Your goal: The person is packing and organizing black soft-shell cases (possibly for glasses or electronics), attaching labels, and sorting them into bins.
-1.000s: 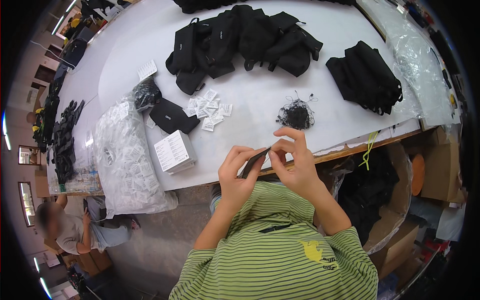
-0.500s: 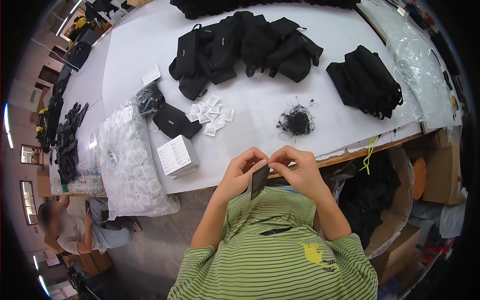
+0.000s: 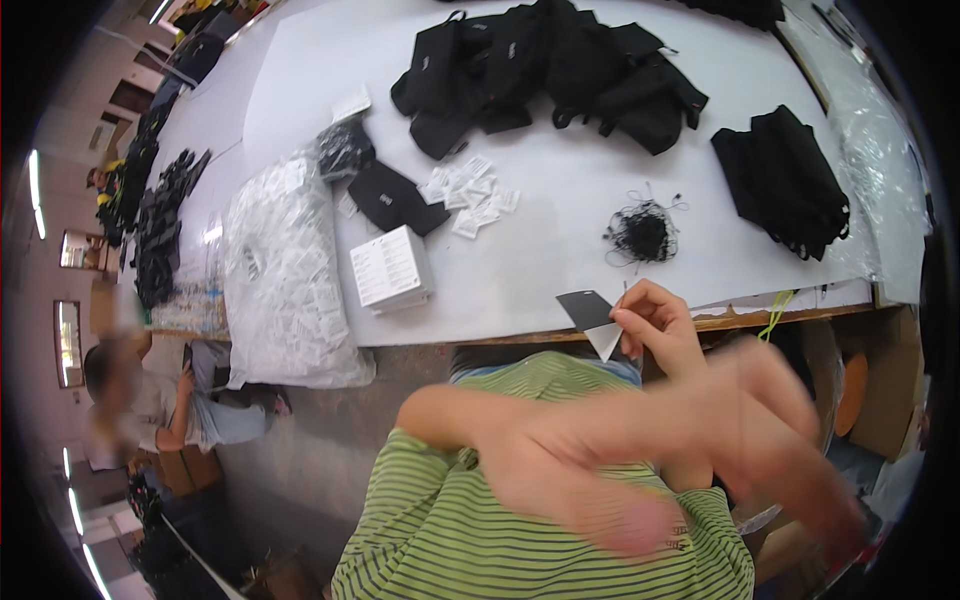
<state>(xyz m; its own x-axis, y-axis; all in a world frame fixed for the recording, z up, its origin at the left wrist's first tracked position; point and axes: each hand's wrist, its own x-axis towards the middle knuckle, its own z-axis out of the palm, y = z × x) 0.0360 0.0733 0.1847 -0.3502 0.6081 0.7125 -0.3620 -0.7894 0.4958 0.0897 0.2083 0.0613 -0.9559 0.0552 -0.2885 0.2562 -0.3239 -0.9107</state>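
Right hand [image 3: 660,325]: fingers pinch a small dark card [image 3: 588,312], just below the worktop [image 3: 560,200] edge.
Left hand [image 3: 780,440]: blurred, grip cannot be told.

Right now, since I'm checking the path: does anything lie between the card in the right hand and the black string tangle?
Nothing visible. The right hand holds the card at the table edge; only bare table lies between it and the string tangle. The blurred left hand is lower, clear.
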